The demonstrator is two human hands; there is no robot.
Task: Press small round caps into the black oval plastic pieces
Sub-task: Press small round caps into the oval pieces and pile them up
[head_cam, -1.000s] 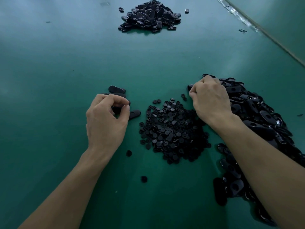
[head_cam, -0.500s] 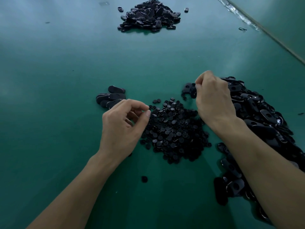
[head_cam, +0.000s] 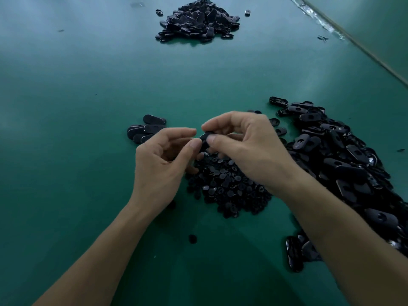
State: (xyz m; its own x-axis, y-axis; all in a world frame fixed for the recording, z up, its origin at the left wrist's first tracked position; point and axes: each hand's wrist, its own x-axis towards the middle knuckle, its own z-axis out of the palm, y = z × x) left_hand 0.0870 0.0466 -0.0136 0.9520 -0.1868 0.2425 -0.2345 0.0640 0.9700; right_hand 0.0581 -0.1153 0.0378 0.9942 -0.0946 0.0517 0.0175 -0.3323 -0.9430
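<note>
Just this side of the heap of small round caps, flat matte discs, one stray cap lies on the smooth green table. Directly above that heap both hands meet, the left hand and right hand together pinching a single glossy black oval piece between thumbs and forefingers. Right of the heap sprawls a big pile of ovals, left of it a small cluster, and beyond it we see open table reaching a far pile.

The black oval plastic piece is mostly hidden by fingers; the heap of oval pieces at the green worktop's right is cropped.
</note>
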